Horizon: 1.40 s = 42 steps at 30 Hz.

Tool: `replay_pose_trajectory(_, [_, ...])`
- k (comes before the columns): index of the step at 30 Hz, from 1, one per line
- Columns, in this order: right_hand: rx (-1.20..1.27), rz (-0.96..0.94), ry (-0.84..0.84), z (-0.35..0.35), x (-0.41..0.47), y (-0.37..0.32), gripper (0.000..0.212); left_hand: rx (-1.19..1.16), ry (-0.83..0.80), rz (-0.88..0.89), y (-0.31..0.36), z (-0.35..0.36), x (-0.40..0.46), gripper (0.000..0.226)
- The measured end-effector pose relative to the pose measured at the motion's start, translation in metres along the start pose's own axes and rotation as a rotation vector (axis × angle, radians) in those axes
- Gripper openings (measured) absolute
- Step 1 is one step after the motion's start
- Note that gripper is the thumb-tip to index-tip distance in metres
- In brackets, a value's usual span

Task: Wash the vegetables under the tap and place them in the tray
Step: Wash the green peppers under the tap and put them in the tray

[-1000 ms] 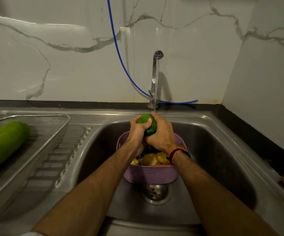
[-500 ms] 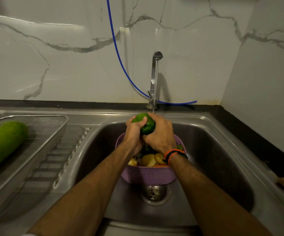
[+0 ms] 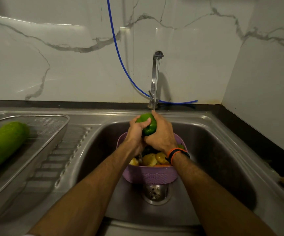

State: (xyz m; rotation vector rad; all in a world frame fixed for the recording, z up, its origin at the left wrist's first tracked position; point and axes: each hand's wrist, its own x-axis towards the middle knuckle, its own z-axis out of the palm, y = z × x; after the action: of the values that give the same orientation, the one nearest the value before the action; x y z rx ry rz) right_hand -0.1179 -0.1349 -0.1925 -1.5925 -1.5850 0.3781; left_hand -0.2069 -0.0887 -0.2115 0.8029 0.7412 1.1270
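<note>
Head view, the only one: one green capsicum [image 3: 148, 125], one long green gourd [image 3: 3, 145], one purple basket [image 3: 149, 176], one mesh tray [image 3: 52, 126], one tap [image 3: 155, 79], one steel sink [image 3: 214, 150].

At least three yellowish vegetables [image 3: 150, 160] show in the basket beside something orange and something dark; an exact count cannot be made, since the wrists cover part of the heap. The basket stands in the sink bowl, just behind the drain strainer [image 3: 155, 193]. The gourd lies in the tray on the draining board, well apart from the bowl.

Both forearms reach forward from the bottom edge and meet above the basket. The left hand [image 3: 136, 132] has its fingers curled round the capsicum's left side, thumb laid across the top. The right hand [image 3: 161, 135] wraps the right side, fingers curled over it, one fingertip raised into the thin stream of water falling from the tap. The right wrist carries one orange and black band [image 3: 175, 153]. A blue hose [image 3: 119, 53] runs down the marble wall behind the tap.
</note>
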Motion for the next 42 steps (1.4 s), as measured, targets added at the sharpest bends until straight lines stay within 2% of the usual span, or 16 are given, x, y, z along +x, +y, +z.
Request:
replay_pose_trajectory(4, [-0.02,-0.03,0.101,-0.0015,0.0001,0.0015,0.086,0.007,0.004,0.017,0.0008,-0.0008,0.0025,0.06])
replay_pose_trajectory(8, [0.014,0.001,-0.027,-0.0006,0.0011,0.0012,0.097,0.037,-0.024,-0.023,0.001,-0.0028,0.0005,0.06])
replay_pose_trajectory(13, [0.022,-0.02,0.094,-0.0045,-0.0029,0.0011,0.087,0.094,-0.021,0.034,-0.0002,0.0006,0.0037,0.061])
replay_pose_trajectory(16, [0.037,-0.022,0.055,-0.0055,-0.0038,0.0016,0.08,0.087,-0.004,0.011,-0.0028,-0.0011,0.0041,0.06])
replay_pose_trajectory(20, [0.062,-0.015,-0.009,-0.0043,-0.0037,-0.0005,0.086,0.056,-0.01,0.005,-0.0015,-0.0024,0.0018,0.072])
replay_pose_trajectory(24, [0.063,-0.029,0.098,-0.0061,-0.0058,-0.0007,0.076,0.049,0.0,0.01,-0.0003,-0.0006,0.0025,0.062])
replay_pose_trajectory(26, [0.037,-0.034,0.099,-0.0045,-0.005,-0.0006,0.078,0.028,-0.014,-0.008,0.0006,-0.0042,0.0037,0.059])
replay_pose_trajectory(29, [0.039,0.015,-0.019,-0.0019,-0.0024,-0.0013,0.094,0.074,-0.037,-0.04,0.0012,-0.0062,0.0024,0.065])
replay_pose_trajectory(31, [0.026,0.016,-0.023,-0.0019,-0.001,-0.0006,0.098,0.071,-0.026,-0.022,0.001,-0.0016,0.001,0.067])
replay_pose_trajectory(35, [0.027,-0.005,0.114,-0.0016,-0.0012,0.0002,0.087,0.019,0.021,0.007,0.0021,-0.0011,0.0037,0.06])
replay_pose_trajectory(39, [0.041,0.013,0.009,0.0004,-0.0013,0.0006,0.095,0.06,-0.025,-0.028,0.0031,-0.0056,0.0016,0.062])
replay_pose_trajectory(42, [0.035,-0.013,0.061,-0.0027,-0.0034,0.0018,0.079,0.046,0.031,0.012,0.0004,-0.0016,0.0032,0.063])
